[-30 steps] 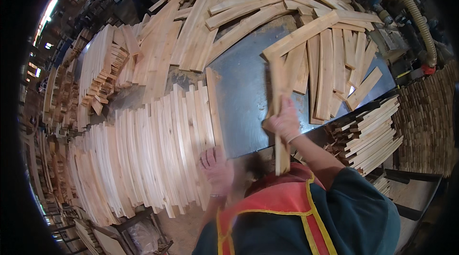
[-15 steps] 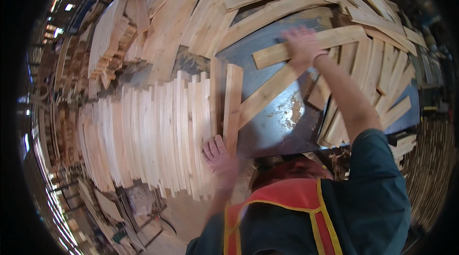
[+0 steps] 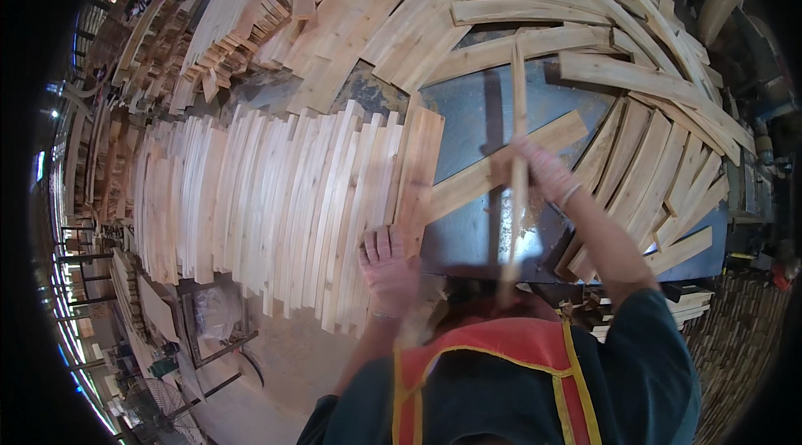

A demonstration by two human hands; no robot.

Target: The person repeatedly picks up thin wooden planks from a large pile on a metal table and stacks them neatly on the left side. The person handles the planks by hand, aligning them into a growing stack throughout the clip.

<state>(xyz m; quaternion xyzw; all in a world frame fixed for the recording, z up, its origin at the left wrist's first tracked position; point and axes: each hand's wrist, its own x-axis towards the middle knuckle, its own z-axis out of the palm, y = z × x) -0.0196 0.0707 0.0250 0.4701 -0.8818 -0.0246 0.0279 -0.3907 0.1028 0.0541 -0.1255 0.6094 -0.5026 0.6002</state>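
My right hand (image 3: 545,171) grips a wooden board (image 3: 519,103) near its middle, and the board stands on edge, pointing away from me over the dark tabletop. Beneath it another board (image 3: 468,186) lies slantwise on the table. My left hand (image 3: 389,274) rests with fingers stretched out at the near end of a long row of upright boards (image 3: 284,203), beside a wider board (image 3: 420,161) that leans at the row's right end. The thumb of the left hand is hard to make out.
Loose boards (image 3: 535,12) lie in a jumbled heap along the far side. More boards (image 3: 643,169) fan out over the right part of the metal tabletop (image 3: 468,107). A stepped stack (image 3: 230,23) stands far left. On the floor at lower left is a fan (image 3: 163,399).
My right hand has come nearer and turned the board from lying flat to standing on edge, pointing away from me. My left hand has stayed at the row's right end.
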